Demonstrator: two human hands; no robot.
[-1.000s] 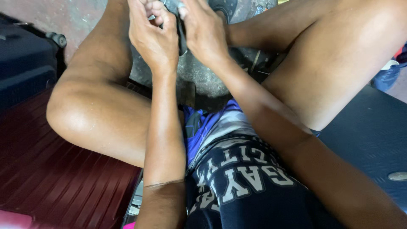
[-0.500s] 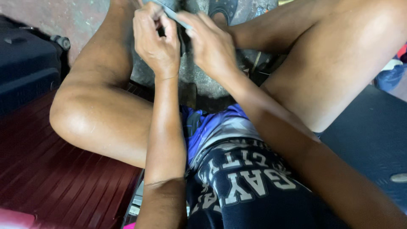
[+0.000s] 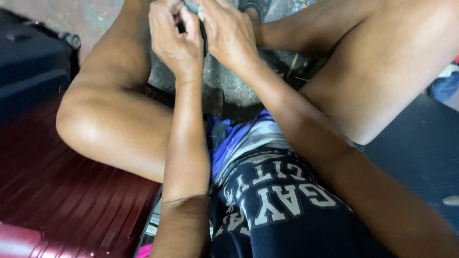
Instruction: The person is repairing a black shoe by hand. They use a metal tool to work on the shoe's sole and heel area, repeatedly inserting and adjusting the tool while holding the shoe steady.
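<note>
I sit on the ground with my knees spread, and both hands meet at the top of the head view. My left hand and my right hand close together around a small dark object with a pale grey piece at its top. Only a thin sliver of it shows between my fingers, so I cannot tell what it is. The upper part of both hands is cut off by the frame edge.
A dark red ribbed suitcase lies at the lower left beside my left knee. A dark blue suitcase with a wheel sits at the upper left. Rough concrete floor shows between my legs. A dark blue surface lies at the right.
Both hands have shifted slightly left and up, toward the frame edge. The pale strip that lay across my fingers half a second ago is now mostly hidden between them.
</note>
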